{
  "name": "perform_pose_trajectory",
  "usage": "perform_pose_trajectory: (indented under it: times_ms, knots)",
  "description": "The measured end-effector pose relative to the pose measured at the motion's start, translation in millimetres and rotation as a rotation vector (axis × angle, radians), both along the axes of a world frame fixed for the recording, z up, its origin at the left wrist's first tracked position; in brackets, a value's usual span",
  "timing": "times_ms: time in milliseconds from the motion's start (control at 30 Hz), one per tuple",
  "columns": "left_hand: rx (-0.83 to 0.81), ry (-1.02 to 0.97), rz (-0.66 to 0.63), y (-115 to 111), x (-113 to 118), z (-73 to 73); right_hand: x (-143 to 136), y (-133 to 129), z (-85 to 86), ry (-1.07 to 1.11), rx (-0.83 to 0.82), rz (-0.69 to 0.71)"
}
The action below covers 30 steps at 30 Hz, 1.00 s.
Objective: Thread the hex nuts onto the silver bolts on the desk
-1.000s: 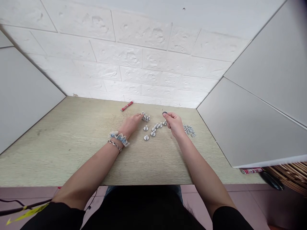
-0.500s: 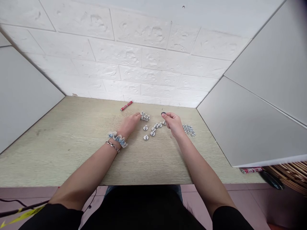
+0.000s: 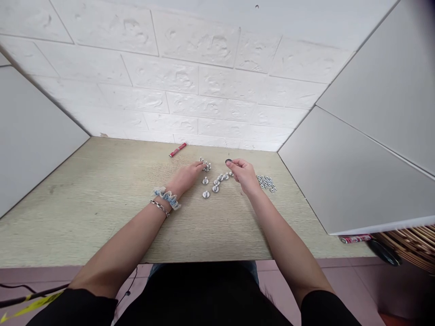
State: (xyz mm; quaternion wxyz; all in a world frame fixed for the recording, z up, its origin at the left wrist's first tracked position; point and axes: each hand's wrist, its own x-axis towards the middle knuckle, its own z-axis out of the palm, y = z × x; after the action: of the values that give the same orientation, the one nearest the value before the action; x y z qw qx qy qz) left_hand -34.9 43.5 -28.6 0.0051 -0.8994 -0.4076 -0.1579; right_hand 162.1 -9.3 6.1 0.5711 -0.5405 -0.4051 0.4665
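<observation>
A white brick-patterned wall backs the pale wooden tabletop; above it, the right hand pinches a dark round disc. The left hand, grip unclear, reaches upright silver bolts.

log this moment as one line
left hand: at bolt cluster | right hand: pinching dark disc | small metal parts: beside right hand

White wall with brick pattern in relief faces me, meeting back edge of pale wooden tabletop. Smooth bluish-white band above bricks. 2 grey-white panels flank tabletop: left panel, right panel, latter with 1 long diagonal seam. Below front edge I make out pinkish tiled floor. Light reaching my feed soft, even.
</observation>
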Motion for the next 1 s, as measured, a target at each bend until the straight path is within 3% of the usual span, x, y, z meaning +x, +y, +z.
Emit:
perform_pose_trajectory:
  times_ms: [333, 567, 1000]
  knots:
    - [-0.014, 0.137, 0.009, -6, 3, 9.2, 0, 0, -2.1, -0.018, 0.002, 0.014]
    - [-0.016, 0.124, 0.008, -10, 5, 11.7, 0, 1, -3.0, -0.017, 0.009, 0.018]
    - [0.085, -0.261, -0.136, -6, 1, -0.1, -1, 0, -3.9, -0.044, -0.003, 0.03]
